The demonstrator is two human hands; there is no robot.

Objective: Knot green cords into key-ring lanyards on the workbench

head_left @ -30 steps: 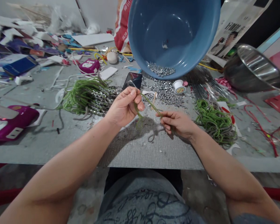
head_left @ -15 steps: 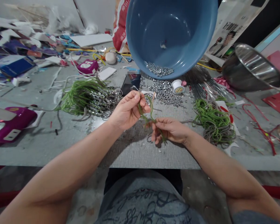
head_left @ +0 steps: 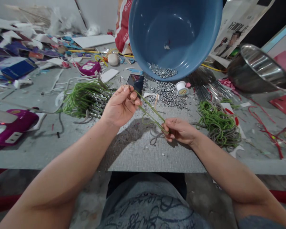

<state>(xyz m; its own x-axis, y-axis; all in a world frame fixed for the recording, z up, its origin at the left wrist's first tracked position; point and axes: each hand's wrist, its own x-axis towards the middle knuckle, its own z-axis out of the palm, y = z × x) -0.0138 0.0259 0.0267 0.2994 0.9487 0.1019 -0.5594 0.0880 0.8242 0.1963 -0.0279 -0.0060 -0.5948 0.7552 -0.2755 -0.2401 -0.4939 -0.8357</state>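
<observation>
A green cord (head_left: 152,109) runs between my two hands in nearly straight, doubled strands above the table, with one thinner loop hanging below. My left hand (head_left: 121,106) pinches its upper left end; a thin wire-like loop shows just above the fingertips. My right hand (head_left: 178,131) is closed on the lower right end. Under the strands a grey cord (head_left: 156,138) lies curled on the table. Left of my left hand is a bundle of green cords (head_left: 78,97) with metal chains or rings (head_left: 97,103). A tangle of green and grey cords (head_left: 216,125) lies beyond my right hand.
A tilted blue basin (head_left: 173,35) holds some metal nuts (head_left: 163,71), with more nuts (head_left: 169,95) before it. Nearby are a white spool (head_left: 181,89) and a phone (head_left: 136,82). A steel bowl (head_left: 257,70) stands right; purple power strips (head_left: 16,125) and scraps lie left.
My hands have moved apart, the left one up and leftward, the right one slightly rightward. The green cord between them has gone from bunched to stretched out.
</observation>
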